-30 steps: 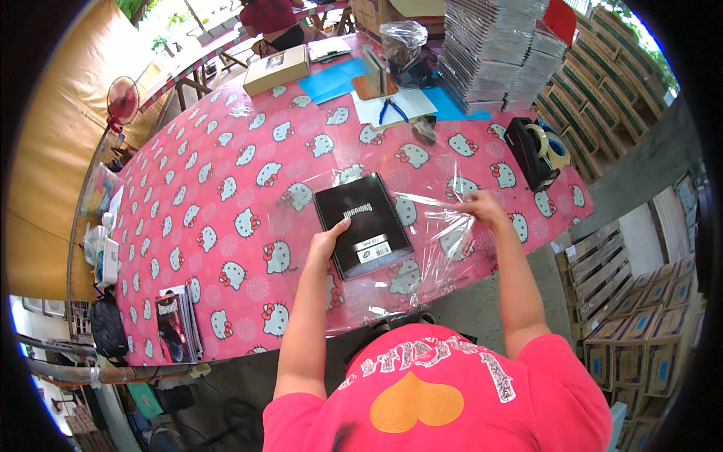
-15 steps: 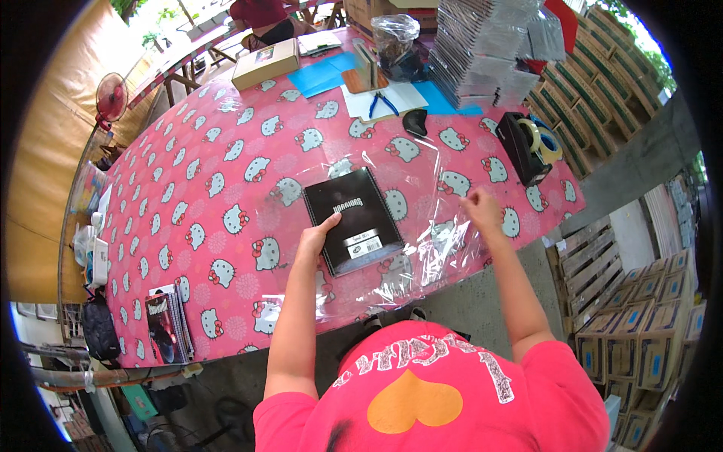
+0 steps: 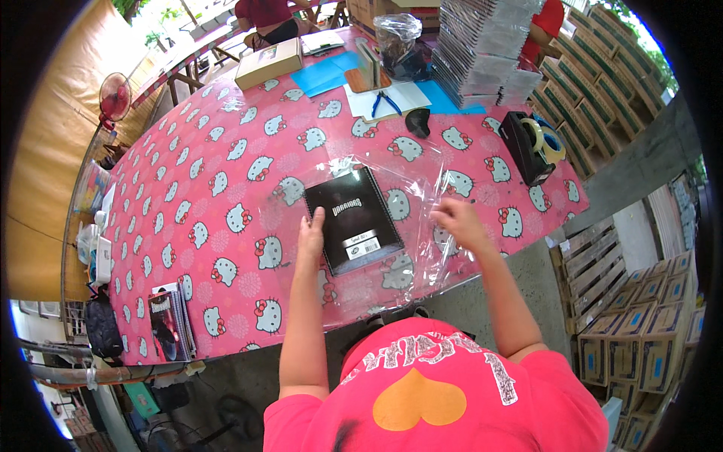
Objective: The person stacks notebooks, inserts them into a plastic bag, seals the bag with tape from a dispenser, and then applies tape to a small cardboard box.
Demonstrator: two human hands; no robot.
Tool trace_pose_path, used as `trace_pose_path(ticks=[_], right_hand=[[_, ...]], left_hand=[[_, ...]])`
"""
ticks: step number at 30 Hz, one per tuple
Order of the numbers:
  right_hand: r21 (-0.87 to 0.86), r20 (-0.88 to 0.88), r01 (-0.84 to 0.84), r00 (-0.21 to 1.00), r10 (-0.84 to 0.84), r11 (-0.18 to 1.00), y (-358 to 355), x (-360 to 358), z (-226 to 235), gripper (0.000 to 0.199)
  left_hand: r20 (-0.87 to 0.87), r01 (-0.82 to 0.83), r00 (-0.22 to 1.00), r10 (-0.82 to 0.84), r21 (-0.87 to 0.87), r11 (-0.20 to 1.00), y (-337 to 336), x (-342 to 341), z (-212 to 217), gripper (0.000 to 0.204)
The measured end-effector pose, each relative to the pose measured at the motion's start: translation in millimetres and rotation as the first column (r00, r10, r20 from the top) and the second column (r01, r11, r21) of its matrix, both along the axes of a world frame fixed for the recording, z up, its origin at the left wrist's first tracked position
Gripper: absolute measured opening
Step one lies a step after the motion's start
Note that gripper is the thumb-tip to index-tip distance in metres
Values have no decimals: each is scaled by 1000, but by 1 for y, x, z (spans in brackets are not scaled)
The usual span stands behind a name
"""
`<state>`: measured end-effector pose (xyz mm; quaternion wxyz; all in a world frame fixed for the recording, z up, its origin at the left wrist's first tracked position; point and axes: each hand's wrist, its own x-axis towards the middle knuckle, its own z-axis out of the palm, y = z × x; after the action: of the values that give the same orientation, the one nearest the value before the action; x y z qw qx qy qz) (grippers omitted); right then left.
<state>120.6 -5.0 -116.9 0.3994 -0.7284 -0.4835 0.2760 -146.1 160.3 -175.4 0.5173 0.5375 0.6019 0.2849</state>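
Note:
A black spiral notebook (image 3: 354, 220) with a white label lies at a slant on a sheet of clear plastic film (image 3: 410, 280), near the table's front edge. My left hand (image 3: 309, 239) rests at the notebook's left edge, thumb over the cover's margin and fingers stretched alongside. To the right, my right hand (image 3: 459, 224) pinches the film's raised right side, which is folded and creased toward the notebook. Glare on the plastic hides part of its outline.
More notebooks (image 3: 169, 324) lie at the table's front left. A tape dispenser (image 3: 527, 151) stands at the right; blue pliers (image 3: 385, 104) and a black curved piece (image 3: 418, 123) lie farther back. A tall stack of plastic-wrapped items (image 3: 474, 56) stands behind, with people beyond the table.
My right hand has moved left and slightly nearer me, bringing the film's right side closer to the notebook. My left thumb has slid back toward the notebook's left edge.

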Motion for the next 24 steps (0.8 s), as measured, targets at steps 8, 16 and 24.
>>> trace_pose_path(ticks=[8,16,24], right_hand=[[-260,612,-359,657,440,896,54,-159,-11,14],[390,150,-627,766,625,674,12,-132,-3,24],[-29,555,1,831,16,1000,174,-47,3,58]], left_hand=[[-340,132,935,-96,86,987,-16,29,23,144],[-430,185,898,-94,175,967,-29,20,17,141],[-437,196,895,-92,200,960,-36,25,27,136]])
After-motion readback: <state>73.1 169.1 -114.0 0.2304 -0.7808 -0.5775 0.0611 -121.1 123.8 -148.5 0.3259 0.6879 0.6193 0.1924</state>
